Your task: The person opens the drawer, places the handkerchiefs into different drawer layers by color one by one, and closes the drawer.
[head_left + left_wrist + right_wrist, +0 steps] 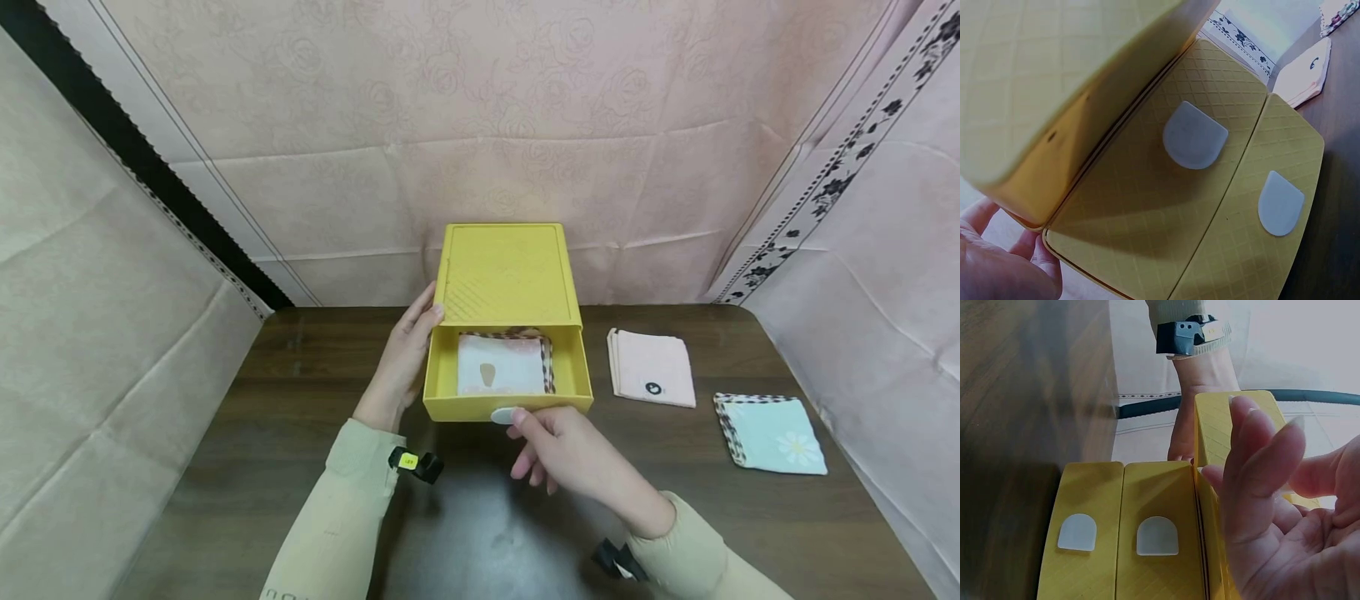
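Observation:
A yellow drawer box (pixel 504 271) stands at the table's back edge, its top drawer (pixel 461 408) pulled out. Inside the drawer lies a folded white handkerchief (pixel 498 371) with a brown-checked border. My left hand (pixel 400 362) rests against the box's left side, fingers stretched along it; the left wrist view shows its fingertips touching the side near the drawers. With thumb and finger my right hand (pixel 566 454) pinches the drawer's white handle (pixel 503 414). In the right wrist view, that hand's fingers (pixel 1266 456) cover much of the top drawer.
Two lower drawers with white tabs (pixel 1195 135) are closed beneath. Right of the box lie a folded pale pink handkerchief (pixel 652 367) and a folded light blue one (pixel 772 433) with a checked border. Patterned cloth (pixel 487 150) hangs behind the brown table (pixel 247 483).

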`<state>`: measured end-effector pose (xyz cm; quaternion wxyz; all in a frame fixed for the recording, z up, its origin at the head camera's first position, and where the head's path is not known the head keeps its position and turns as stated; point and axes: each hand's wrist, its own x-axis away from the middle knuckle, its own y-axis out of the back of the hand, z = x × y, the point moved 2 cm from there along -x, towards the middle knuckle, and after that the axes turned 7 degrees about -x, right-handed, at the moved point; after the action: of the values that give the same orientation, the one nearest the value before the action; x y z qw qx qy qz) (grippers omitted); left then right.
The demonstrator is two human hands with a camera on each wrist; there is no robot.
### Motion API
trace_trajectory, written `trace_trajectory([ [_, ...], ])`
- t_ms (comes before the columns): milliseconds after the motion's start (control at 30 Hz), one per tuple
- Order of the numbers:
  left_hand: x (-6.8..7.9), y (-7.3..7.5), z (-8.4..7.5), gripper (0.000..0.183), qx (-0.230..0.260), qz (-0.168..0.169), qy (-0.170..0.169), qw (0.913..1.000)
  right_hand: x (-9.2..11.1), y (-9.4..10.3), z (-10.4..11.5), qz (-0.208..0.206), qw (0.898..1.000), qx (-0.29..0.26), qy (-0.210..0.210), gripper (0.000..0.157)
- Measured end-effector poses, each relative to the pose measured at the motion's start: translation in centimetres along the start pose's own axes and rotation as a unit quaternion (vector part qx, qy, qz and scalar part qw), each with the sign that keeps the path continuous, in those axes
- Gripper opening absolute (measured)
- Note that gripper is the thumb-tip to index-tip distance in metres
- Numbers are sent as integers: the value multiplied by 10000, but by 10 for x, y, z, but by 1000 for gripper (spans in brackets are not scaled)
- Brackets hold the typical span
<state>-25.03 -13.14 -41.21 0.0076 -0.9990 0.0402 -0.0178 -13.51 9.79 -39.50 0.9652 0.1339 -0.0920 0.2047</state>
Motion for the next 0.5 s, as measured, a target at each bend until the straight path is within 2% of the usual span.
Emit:
trace_trajectory([
  [267, -1, 1, 1, 52, -79, -50, 94, 9999, -10, 2, 3, -103, 9999, 30, -58, 49],
  [500, -2, 1, 2, 53, 172, 20, 28, 9998, -22, 7, 8, -160, 9999, -12, -39, 48],
])
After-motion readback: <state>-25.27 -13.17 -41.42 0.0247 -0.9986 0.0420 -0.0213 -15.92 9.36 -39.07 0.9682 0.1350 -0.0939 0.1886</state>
